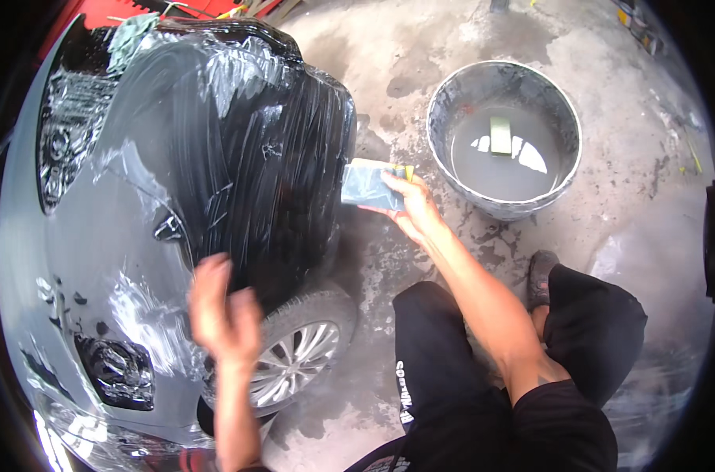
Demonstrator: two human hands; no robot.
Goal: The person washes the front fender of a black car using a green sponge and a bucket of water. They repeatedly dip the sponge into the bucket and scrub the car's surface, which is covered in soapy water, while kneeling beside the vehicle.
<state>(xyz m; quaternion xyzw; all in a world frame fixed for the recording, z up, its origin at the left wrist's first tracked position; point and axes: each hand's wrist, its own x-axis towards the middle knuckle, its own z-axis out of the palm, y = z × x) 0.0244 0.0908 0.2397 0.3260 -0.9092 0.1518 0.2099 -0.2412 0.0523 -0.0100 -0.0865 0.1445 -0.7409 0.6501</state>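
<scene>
My right hand grips a sanding block with a blue-grey wet face and a yellow edge. It is held beside the car's dark bumper, over the floor; whether it touches the bumper cannot be told. My left hand is blurred, with thumb and fingers apart and nothing in it. It hovers over the grey body panel, near the wheel arch. Whitish wet smears streak both the panel and the bumper. Below the bumper is a wheel with a silver multi-spoke rim.
A round bucket of cloudy water stands on the stained concrete floor, with a pale green block in it. A greenish cloth lies on the car's far end. My bent legs are close to the wheel.
</scene>
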